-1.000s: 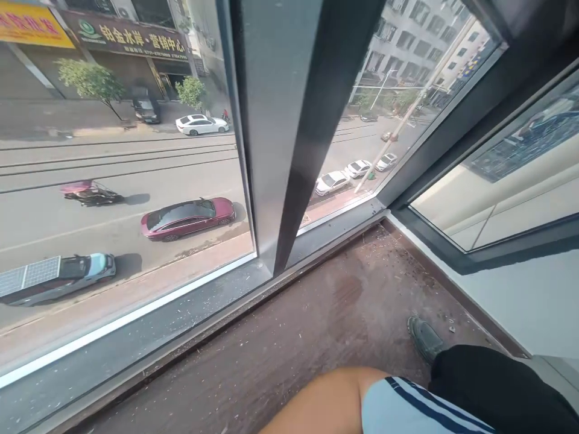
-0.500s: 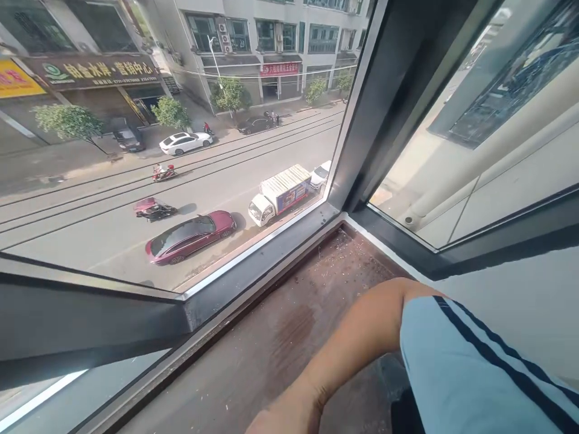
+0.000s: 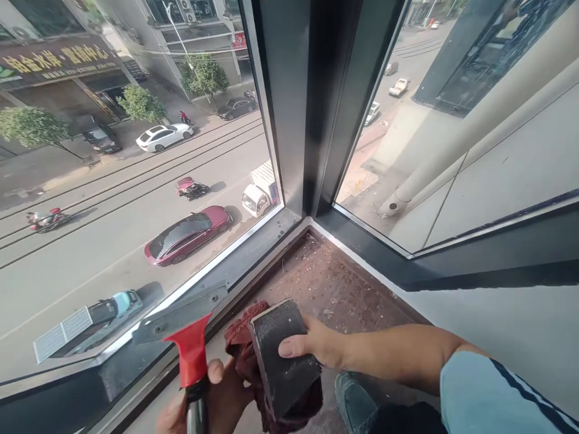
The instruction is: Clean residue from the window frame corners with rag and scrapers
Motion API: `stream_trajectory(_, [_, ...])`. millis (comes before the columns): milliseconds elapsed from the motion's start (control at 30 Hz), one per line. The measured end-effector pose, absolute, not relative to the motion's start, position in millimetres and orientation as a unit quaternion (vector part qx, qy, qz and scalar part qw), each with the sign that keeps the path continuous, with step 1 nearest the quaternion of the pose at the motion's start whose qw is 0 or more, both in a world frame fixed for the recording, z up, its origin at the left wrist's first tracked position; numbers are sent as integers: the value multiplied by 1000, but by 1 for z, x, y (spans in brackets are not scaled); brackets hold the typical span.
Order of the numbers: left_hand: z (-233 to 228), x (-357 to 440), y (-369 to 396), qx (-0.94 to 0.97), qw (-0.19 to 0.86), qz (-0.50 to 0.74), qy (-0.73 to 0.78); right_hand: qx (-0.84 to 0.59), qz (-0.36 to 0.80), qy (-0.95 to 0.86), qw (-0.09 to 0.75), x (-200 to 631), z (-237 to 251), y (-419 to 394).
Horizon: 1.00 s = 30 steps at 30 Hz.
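Observation:
My left hand (image 3: 226, 392) is closed around the black handle of a scraper (image 3: 192, 346), which has a red head and a wide, flat metal blade. The blade points up in front of the window's lower frame. My right hand (image 3: 316, 343) grips a dark grey block (image 3: 283, 355) with a pale edge, its thumb across the flat face. A crumpled dark red cloth (image 3: 246, 334) bunches behind and below the block, close to my left fingers. Which hand bears the cloth I cannot tell.
Dark window frames (image 3: 312, 120) meet at a corner ahead, with glass on both sides. The brown ledge (image 3: 335, 289) below carries crumbs and specks. A shoe (image 3: 355, 401) stands on it near my right forearm. Outside, far below, lies a street (image 3: 113, 223) with vehicles.
Both hands have come into view with the scraper, block and cloth; before, only my right arm showed, its hand cut off below. The view has turned to the right.

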State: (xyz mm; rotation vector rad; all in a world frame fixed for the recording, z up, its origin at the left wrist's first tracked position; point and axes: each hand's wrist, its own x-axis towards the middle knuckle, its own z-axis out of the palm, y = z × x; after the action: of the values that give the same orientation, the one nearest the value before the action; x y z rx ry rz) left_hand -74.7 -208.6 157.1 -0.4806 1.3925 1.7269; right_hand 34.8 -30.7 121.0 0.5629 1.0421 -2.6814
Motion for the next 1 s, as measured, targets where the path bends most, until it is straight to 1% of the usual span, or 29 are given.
stream_trajectory(67, [138, -55, -175, -214, 438, 705, 514, 256, -831, 492, 49, 43, 108, -15])
stream_trajectory(100, [129, -45, -162, -224, 452, 698, 508, 273, -779, 563, 43, 46, 102, -10])
stream_trajectory(167, [116, -32, -148, -232, 486, 663, 520, 266, -696, 664, 62, 50, 91, -4])
stream_trajectory(200, [110, -28, -146, -233, 499, 647, 527, 246, -678, 688, 79, 51, 87, -4])
stream_trajectory(333, [89, -29, -153, -250, 499, 639, 530, 160, -711, 670, 140, 56, 74, 0])
stream_trajectory(400, [79, -34, -155, -273, 480, 652, 519, 169, -726, 646, 165, 59, 72, 9])
stream_trajectory(433, [74, -36, -153, -287, 473, 660, 508, 181, -714, 654, 172, 61, 72, 16])
stream_trajectory(500, [67, -38, -147, -318, 474, 672, 471, 216, -629, 731, 152, 65, 79, 29])
stream_trajectory(567, [64, -36, -138, -339, 498, 671, 434, 218, -480, 845, 84, 68, 91, 36])
stream_trajectory(633, [64, -33, -133, -336, 523, 660, 423, 112, -360, 925, 41, 65, 105, 32])
stream_trajectory(667, [64, -31, -132, -327, 535, 653, 425, 30, -323, 945, 44, 61, 110, 26])
stream_trajectory(733, [64, -26, -136, -309, 564, 641, 419, -116, -280, 949, 91, 50, 117, 9])
stream_trajectory(767, [63, -24, -139, -300, 581, 636, 410, -151, -265, 945, 119, 43, 117, 0])
stream_trajectory(867, [66, -19, -154, -277, 608, 628, 399, -164, -237, 941, 176, 24, 112, -23])
stream_trajectory(933, [70, -17, -163, -272, 603, 621, 420, -174, -221, 942, 184, 17, 107, -32])
stream_trajectory(1000, [75, -18, -169, -260, 590, 622, 445, -175, -207, 947, 171, 15, 100, -37])
